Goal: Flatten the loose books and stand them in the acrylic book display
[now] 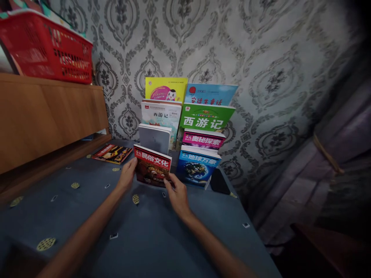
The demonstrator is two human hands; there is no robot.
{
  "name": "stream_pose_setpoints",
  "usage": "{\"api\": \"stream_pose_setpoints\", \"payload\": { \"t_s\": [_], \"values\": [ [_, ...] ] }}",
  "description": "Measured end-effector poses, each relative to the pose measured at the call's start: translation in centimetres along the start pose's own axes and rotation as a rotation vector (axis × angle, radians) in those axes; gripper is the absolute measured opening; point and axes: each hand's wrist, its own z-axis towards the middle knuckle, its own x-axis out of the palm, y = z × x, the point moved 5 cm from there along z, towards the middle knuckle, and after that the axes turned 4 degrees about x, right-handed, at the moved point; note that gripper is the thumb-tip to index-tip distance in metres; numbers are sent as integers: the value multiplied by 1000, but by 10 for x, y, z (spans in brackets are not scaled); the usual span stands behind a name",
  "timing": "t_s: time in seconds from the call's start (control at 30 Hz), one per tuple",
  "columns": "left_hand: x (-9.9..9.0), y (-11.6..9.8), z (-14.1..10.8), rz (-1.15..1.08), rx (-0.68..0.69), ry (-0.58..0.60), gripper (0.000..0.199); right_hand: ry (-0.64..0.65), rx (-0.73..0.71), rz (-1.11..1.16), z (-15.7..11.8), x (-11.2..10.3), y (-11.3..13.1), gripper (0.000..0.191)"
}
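Between my two hands stands a dark red book (pixel 152 166) with white Chinese lettering, tilted slightly back at the front of the left row. My left hand (pixel 127 172) grips its left edge, and my right hand (pixel 176 193) pinches its lower right edge. Directly behind it rise a grey book (pixel 154 139), a pale book (pixel 161 117) and a yellow book (pixel 166 88). In the right row a blue Earth-cover book (pixel 197 170) is in front, then a magenta book (pixel 204 141), a green book (pixel 207 117) and a light blue book (pixel 213 94). The rack holding them is mostly hidden.
Another dark book (pixel 112 153) lies flat at the left on the blue patterned cloth (pixel 139 239). A red plastic basket (pixel 46 48) sits on a wooden cabinet (pixel 52 119). Patterned wallpaper (pixel 266 50) is behind the books, and a tied curtain (pixel 307 166) hangs at the right.
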Motion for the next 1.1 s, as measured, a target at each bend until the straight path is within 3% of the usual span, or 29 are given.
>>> {"api": "stream_pose_setpoints", "payload": {
  "t_s": [0.23,0.53,0.83,1.1],
  "values": [
    [-8,14,-9,-5,-38,-77,71,43,-26,-76,-12,14,-2,23],
    [-8,3,-21,162,12,-97,76,-3,-69,-107,-13,15,-9,22],
    [-11,17,-28,270,58,11,68,-16,-76,-96,-25,17,-20,24],
    [-13,24,-25,248,59,155,75,-19,-80,-115,-25,16,-20,24]
  ]
}}
